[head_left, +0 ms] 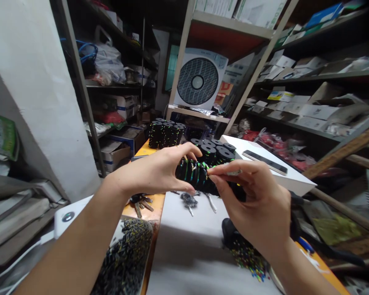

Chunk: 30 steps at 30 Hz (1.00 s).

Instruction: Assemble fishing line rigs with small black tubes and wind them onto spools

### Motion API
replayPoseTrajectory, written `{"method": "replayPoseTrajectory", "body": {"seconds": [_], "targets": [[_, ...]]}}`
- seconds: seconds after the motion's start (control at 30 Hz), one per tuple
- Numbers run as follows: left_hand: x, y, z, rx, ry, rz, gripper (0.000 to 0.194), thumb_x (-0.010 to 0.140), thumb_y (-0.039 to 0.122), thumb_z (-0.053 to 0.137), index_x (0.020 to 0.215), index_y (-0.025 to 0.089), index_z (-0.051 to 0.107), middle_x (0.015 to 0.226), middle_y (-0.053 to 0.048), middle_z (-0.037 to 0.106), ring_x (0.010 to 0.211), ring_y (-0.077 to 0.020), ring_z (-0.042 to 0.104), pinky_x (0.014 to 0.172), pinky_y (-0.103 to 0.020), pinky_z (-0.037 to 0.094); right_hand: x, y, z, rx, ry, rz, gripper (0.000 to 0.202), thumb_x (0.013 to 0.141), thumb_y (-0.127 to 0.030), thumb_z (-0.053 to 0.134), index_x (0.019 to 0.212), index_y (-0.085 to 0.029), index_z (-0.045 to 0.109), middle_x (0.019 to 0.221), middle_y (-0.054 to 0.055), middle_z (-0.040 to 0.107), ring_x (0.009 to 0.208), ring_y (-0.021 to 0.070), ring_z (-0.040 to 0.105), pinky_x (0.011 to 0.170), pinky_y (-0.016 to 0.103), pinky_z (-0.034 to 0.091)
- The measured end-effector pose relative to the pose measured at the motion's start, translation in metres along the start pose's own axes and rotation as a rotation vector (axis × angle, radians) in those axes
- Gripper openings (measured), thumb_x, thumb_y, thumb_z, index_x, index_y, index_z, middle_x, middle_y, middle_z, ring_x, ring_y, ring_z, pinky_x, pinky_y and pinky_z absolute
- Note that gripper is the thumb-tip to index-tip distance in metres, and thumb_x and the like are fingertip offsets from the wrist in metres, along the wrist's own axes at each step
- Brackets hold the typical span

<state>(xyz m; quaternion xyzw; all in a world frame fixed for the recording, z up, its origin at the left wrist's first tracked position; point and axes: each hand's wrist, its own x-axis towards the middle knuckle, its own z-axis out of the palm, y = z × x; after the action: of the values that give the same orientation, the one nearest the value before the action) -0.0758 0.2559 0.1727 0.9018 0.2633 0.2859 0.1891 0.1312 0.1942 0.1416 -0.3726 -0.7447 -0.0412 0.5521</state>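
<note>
My left hand (169, 166) is curved round a row of black discs (190, 172) whose edges carry thin lines and small bright green, yellow and orange bits. The row lies roughly sideways above the white work surface (184, 250). At its right end, the thumb and forefinger of my right hand (249, 192) are pinched together against the discs. What sits between those fingertips is too small to name. Something small and whitish (233, 172) shows between the right fingers. Beneath my right wrist lies a pile of tiny multicoloured pieces (249, 258).
Stacked black discs (164, 133) and more stacks (217, 149) stand behind my hands. A phone (264, 161) rests on a white box (295, 186) at right. Keys (141, 203) and a tray of small black pieces (147, 262) are at left. A box fan (199, 80) stands behind.
</note>
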Motion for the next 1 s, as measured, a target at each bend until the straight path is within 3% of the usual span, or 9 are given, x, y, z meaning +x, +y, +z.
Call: {"method": "replayPoseTrajectory", "body": {"seconds": [0.07,0.23,0.47,0.57,0.7,0.8,0.87,1.0], "targets": [[-0.002,-0.003,0.001,0.009,0.021,-0.015,0.061,0.074,0.038,0.076,0.126,0.023,0.049,0.129,-0.007,0.058,0.119,-0.0253,0.054,0.096,-0.036,0.044,0.001,-0.001,0.0,0.013,0.002,0.021,0.024,0.082,-0.007,0.068,0.099,-0.022,0.058,0.09,-0.002,0.07,0.079,0.0122,0.071,0.074,0.023,0.058],[-0.008,-0.008,0.005,-0.004,0.027,-0.012,0.051,0.078,0.033,0.073,0.123,0.023,0.051,0.126,-0.007,0.059,0.116,-0.0251,0.057,0.094,-0.036,0.047,0.001,-0.002,0.001,0.053,0.025,0.048,0.021,0.082,-0.009,0.069,0.095,-0.022,0.059,0.088,-0.001,0.07,0.076,0.0115,0.071,0.073,0.021,0.058],[-0.01,-0.021,0.026,-0.006,0.196,0.27,0.05,0.079,0.016,0.074,0.122,0.025,0.05,0.127,-0.008,0.057,0.123,-0.0218,0.052,0.106,-0.037,0.042,-0.006,0.001,-0.001,0.15,-0.002,0.057,0.03,0.08,-0.005,0.07,0.101,-0.023,0.059,0.091,0.0,0.069,0.081,0.0135,0.07,0.075,0.022,0.06],[-0.011,-0.024,0.028,0.014,0.251,0.349,0.061,0.077,0.017,0.076,0.129,0.027,0.046,0.134,-0.01,0.05,0.128,-0.0221,0.048,0.109,-0.037,0.04,-0.006,0.0,-0.002,0.202,-0.008,0.091,0.028,0.08,-0.006,0.07,0.1,-0.022,0.058,0.09,0.001,0.068,0.083,0.014,0.07,0.077,0.022,0.06],[-0.016,-0.027,0.023,-0.029,0.273,0.211,0.084,0.069,0.024,0.084,0.139,0.026,0.037,0.143,-0.012,0.043,0.135,-0.0272,0.04,0.115,-0.044,0.033,-0.004,-0.001,-0.003,0.232,-0.014,0.123,0.026,0.081,-0.007,0.069,0.099,-0.022,0.058,0.089,0.0,0.068,0.083,0.0127,0.069,0.078,0.019,0.059],[-0.019,-0.029,0.022,-0.122,0.229,0.078,0.069,0.071,0.024,0.082,0.132,0.024,0.048,0.134,-0.011,0.054,0.126,-0.0283,0.05,0.109,-0.047,0.041,-0.005,0.0,-0.002,0.229,-0.016,0.125,0.026,0.082,-0.007,0.069,0.099,-0.023,0.058,0.089,0.0,0.069,0.082,0.0121,0.069,0.078,0.019,0.059],[-0.019,-0.032,0.023,-0.173,0.23,0.079,0.06,0.071,0.022,0.081,0.124,0.022,0.053,0.126,-0.01,0.059,0.119,-0.0265,0.056,0.104,-0.044,0.045,-0.006,0.0,-0.002,0.226,-0.011,0.128,0.026,0.081,-0.007,0.069,0.098,-0.023,0.058,0.089,0.0,0.069,0.082,0.0122,0.07,0.077,0.019,0.059],[-0.017,-0.036,0.028,-0.24,0.254,0.113,0.059,0.069,0.024,0.084,0.12,0.021,0.054,0.123,-0.009,0.061,0.115,-0.0233,0.06,0.103,-0.037,0.048,-0.006,-0.001,-0.003,0.25,-0.017,0.11,0.027,0.081,-0.007,0.069,0.1,-0.023,0.058,0.089,0.0,0.068,0.084,0.0138,0.07,0.078,0.022,0.059]]}}
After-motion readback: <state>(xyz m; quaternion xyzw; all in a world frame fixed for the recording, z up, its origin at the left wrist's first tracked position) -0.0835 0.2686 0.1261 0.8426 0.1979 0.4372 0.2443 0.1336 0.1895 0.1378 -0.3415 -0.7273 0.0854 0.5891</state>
